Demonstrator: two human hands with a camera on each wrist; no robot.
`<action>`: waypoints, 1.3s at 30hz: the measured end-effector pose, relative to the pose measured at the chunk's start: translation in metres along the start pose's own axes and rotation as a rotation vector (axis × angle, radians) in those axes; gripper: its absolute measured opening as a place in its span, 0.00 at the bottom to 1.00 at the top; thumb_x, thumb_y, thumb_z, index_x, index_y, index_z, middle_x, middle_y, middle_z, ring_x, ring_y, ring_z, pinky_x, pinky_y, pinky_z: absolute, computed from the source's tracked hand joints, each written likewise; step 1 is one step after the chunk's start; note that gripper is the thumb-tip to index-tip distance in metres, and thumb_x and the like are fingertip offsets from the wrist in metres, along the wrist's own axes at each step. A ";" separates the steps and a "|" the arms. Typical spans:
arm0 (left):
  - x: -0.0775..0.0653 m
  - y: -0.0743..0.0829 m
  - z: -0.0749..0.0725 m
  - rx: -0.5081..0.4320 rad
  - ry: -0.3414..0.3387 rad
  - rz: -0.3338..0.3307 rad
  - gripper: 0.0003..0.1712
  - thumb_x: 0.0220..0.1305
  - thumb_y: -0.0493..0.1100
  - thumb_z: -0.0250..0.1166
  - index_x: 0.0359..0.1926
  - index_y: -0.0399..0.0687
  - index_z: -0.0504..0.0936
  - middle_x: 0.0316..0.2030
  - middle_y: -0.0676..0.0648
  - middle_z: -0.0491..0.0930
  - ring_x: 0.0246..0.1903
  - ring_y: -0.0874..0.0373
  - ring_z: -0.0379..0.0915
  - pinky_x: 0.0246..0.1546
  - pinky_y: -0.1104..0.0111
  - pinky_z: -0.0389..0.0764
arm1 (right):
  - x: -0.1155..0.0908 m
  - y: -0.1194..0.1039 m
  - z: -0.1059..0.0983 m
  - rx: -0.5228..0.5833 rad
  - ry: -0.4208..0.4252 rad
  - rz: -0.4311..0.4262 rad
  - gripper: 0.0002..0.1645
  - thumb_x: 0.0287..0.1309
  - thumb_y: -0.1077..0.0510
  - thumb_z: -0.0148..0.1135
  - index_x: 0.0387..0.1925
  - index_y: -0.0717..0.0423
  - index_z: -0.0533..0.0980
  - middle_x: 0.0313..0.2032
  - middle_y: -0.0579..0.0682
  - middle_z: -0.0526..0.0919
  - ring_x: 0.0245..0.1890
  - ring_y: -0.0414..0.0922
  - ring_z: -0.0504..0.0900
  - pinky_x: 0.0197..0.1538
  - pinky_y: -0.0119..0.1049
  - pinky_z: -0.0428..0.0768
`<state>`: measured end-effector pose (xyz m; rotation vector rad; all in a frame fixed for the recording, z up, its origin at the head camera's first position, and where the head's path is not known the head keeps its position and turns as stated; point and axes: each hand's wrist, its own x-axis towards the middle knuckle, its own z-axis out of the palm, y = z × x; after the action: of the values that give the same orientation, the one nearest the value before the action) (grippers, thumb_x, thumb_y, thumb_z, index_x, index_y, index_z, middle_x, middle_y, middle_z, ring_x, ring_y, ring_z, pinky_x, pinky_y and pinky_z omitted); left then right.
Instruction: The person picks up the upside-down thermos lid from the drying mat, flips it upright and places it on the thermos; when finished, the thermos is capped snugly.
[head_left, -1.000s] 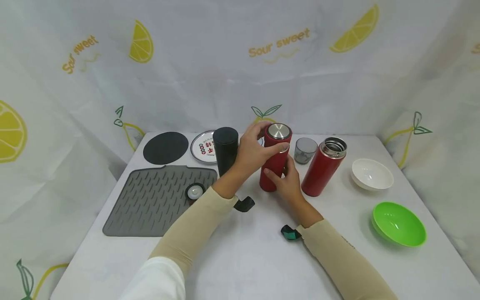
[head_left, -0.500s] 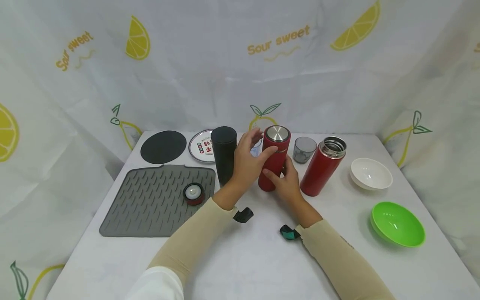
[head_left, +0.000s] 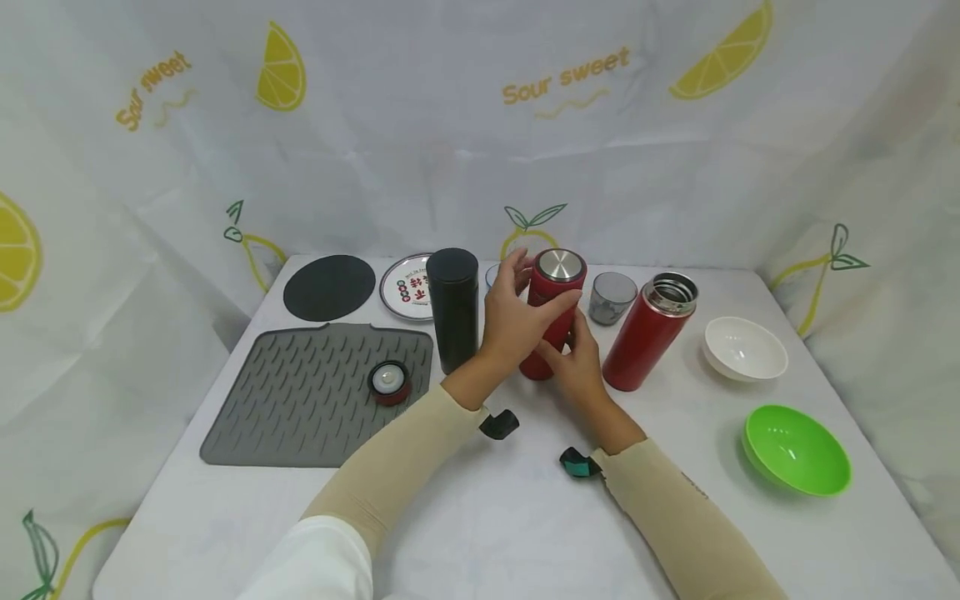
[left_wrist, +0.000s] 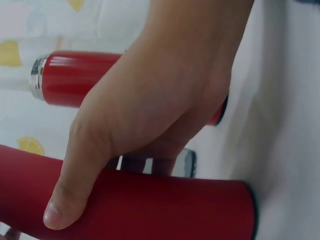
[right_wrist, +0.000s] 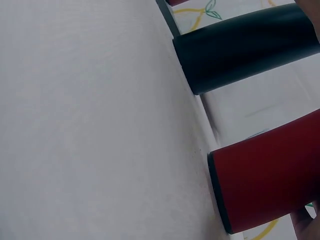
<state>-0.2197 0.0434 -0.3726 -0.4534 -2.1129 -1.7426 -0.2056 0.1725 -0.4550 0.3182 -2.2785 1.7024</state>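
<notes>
A red thermos stands upright mid-table, its lid (head_left: pixel 561 265) topped with a steel disc. My left hand (head_left: pixel 510 321) is at the lid, thumb across the front and fingers at its far left side. Lower down, my right hand (head_left: pixel 579 362) grips the body, as the left wrist view shows with the thumb over the red thermos (left_wrist: pixel 165 205). To the right, a second red thermos (head_left: pixel 647 342) stands without a lid, its steel mouth bare. Left of my left hand is a black thermos (head_left: pixel 453 317). Fingers behind the lid are partly hidden.
A grey drying mat (head_left: pixel 300 400) bears an upturned lid (head_left: pixel 388 382). Behind are a black round mat (head_left: pixel 330 287) and a printed round plate (head_left: pixel 405 287). A glass (head_left: pixel 611 298), a white bowl (head_left: pixel 744 350) and a green bowl (head_left: pixel 797 450) stand on the right.
My left hand loosens from the lid, drawing its fingers leftward, then closes round the lid again. My right hand keeps its grip on the thermos body.
</notes>
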 end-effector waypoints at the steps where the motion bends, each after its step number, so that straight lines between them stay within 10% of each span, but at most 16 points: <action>1: -0.004 -0.001 -0.001 -0.014 0.022 0.020 0.47 0.54 0.56 0.74 0.70 0.50 0.62 0.59 0.52 0.73 0.57 0.64 0.69 0.57 0.64 0.72 | 0.000 0.000 0.000 -0.004 0.000 0.003 0.44 0.60 0.55 0.67 0.72 0.48 0.56 0.63 0.50 0.71 0.62 0.50 0.71 0.63 0.52 0.68; 7: -0.013 -0.004 -0.004 -0.010 0.001 0.104 0.43 0.62 0.55 0.67 0.71 0.46 0.59 0.62 0.50 0.72 0.63 0.63 0.63 0.64 0.57 0.64 | -0.001 0.001 0.000 -0.002 -0.002 0.030 0.44 0.60 0.54 0.67 0.72 0.47 0.55 0.64 0.51 0.70 0.63 0.51 0.69 0.64 0.52 0.67; 14: 0.011 0.004 0.009 -0.009 -0.121 -0.020 0.55 0.50 0.61 0.74 0.73 0.62 0.53 0.56 0.52 0.72 0.52 0.62 0.69 0.46 0.67 0.79 | 0.001 0.000 0.000 0.007 -0.018 0.025 0.43 0.61 0.59 0.65 0.72 0.46 0.55 0.63 0.51 0.69 0.64 0.49 0.68 0.64 0.51 0.66; 24: -0.008 -0.011 -0.013 -0.076 0.078 0.171 0.40 0.60 0.45 0.71 0.69 0.44 0.63 0.55 0.49 0.78 0.62 0.60 0.66 0.65 0.62 0.63 | -0.007 -0.035 0.001 0.003 -0.024 0.048 0.42 0.61 0.56 0.66 0.70 0.57 0.57 0.62 0.57 0.71 0.62 0.54 0.70 0.64 0.54 0.66; 34: 0.019 0.004 0.004 0.016 -0.158 -0.032 0.54 0.49 0.60 0.75 0.72 0.59 0.57 0.56 0.53 0.72 0.53 0.64 0.69 0.47 0.66 0.79 | -0.002 -0.036 -0.004 0.017 -0.032 0.025 0.40 0.61 0.59 0.65 0.70 0.57 0.57 0.63 0.57 0.70 0.64 0.53 0.69 0.63 0.54 0.67; 39: 0.008 -0.005 -0.003 -0.010 -0.040 -0.015 0.41 0.51 0.55 0.76 0.63 0.51 0.68 0.54 0.56 0.75 0.55 0.65 0.69 0.55 0.60 0.75 | -0.005 -0.035 -0.003 0.012 -0.039 0.044 0.44 0.60 0.57 0.67 0.71 0.57 0.56 0.64 0.56 0.70 0.64 0.53 0.69 0.64 0.52 0.66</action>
<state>-0.2284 0.0398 -0.3727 -0.4798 -2.1408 -1.7675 -0.1887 0.1657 -0.4245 0.3086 -2.3206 1.7469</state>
